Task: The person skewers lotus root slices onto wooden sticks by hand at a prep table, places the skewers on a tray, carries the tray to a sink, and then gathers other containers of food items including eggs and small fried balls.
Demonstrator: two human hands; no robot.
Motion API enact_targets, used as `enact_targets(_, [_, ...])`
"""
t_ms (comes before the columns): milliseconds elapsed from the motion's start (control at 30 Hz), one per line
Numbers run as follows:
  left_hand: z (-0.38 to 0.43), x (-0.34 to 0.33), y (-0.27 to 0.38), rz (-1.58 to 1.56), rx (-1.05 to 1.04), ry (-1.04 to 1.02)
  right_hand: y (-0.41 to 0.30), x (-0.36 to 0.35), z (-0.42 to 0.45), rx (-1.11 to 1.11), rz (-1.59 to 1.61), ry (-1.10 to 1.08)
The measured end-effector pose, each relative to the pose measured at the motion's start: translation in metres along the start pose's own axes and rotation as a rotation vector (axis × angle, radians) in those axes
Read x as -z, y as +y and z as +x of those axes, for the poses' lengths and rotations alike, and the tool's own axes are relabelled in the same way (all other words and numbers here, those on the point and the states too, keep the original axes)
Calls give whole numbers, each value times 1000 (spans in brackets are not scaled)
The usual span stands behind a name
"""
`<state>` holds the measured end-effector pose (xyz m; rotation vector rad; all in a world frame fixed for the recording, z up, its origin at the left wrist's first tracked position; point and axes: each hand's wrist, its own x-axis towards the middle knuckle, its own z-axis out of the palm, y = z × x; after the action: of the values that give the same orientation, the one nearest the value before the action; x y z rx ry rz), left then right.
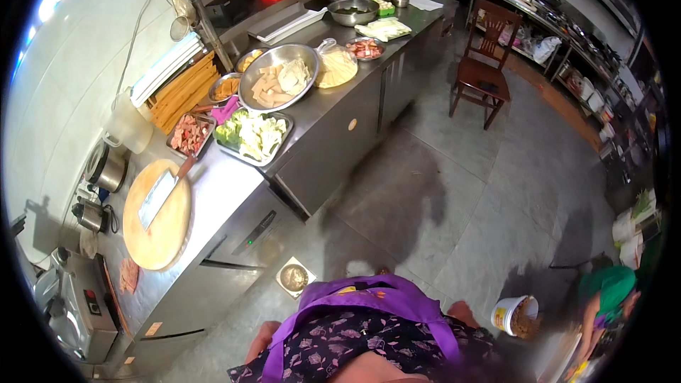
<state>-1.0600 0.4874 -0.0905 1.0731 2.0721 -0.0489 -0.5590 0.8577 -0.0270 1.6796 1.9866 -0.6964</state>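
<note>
Both my hands are out of view; only a bit of each arm shows beside my purple apron [367,295]. Before me to the left runs a steel counter [223,197]. On it a cleaver [158,199] lies flat across a round wooden cutting board [154,244], its handle past the board's edge. Behind stand a tray of diced meat [190,134] and a tray of broccoli and cauliflower [255,135]. A large steel bowl [278,77] holds pale cut pieces, next to a plastic bag of pale strips [335,66]. A piece of meat [129,275] lies near the counter's wall side.
A wooden chair [481,74] stands on the tiled floor, and a floor drain [293,277] is close by my feet. At the lower right, a person in green [609,292] bends over near a white bucket [513,316]. Shelves line the right wall.
</note>
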Motion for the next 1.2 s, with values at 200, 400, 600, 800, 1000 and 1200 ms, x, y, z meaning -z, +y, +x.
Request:
enact_targets(200, [2,98,109,-372,416,244,-81,118,77,171,-31,131])
enact_targets(400, [96,328,194,-410,-144,1249,-106,99,108,365,-30,143])
enact_targets(600, [171,424,176,-192,47,1321,-95,76,150,344,45,86])
enact_targets(800, [186,424,186,-145,103,1365,-125,107,186,442,-49,61])
enact_targets(1000, [183,419,179,-28,173,1339,-181,187,259,843,-430,172])
enact_targets(1200, [181,427,189,48,215,1268,-275,249,340,494,67,40])
